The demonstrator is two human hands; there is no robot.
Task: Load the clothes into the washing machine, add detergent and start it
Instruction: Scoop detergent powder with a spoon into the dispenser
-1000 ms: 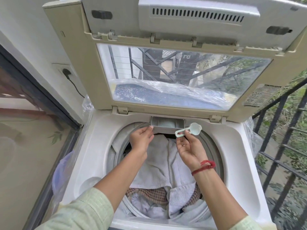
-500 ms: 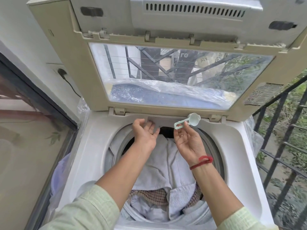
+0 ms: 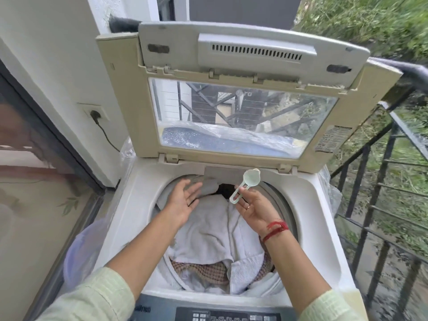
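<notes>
Detergent scoop [image 3: 245, 186]: pinched by its looped handle between the thumb and the fingers of the right hand [image 3: 254, 210], with the bowl up and toward the back edge of the tub [image 3: 281, 205]. Cannot tell if any powder lies in the bowl.

Right hand: palm turned up, above the back right part of the tub, with a red thread [image 3: 275, 229] around the wrist.

Left hand [image 3: 183, 200]: grips nothing, fingers straight and spread, palm facing the scoop, above the back left part of the tub and apart from the scoop.

Clothes [image 3: 208, 230]: inside the tub, filling it high. White towels on top, a checked cloth [image 3: 203, 269] lower, near the front edge of the tub.

Drawer front [image 3: 222, 172]: at the back edge of the tub, just behind the scoop bowl, closed flush with the rim.

Lid [image 3: 129, 100]: raised upright behind the tub, with a clear window in the middle.

Control panel [image 3: 231, 317]: in front of the tub, at the bottom edge of the view.

Wall socket [image 3: 93, 112] with a black plug: behind the tub, to the left.

Black railing [image 3: 382, 181]: to the right of the tub.
</notes>
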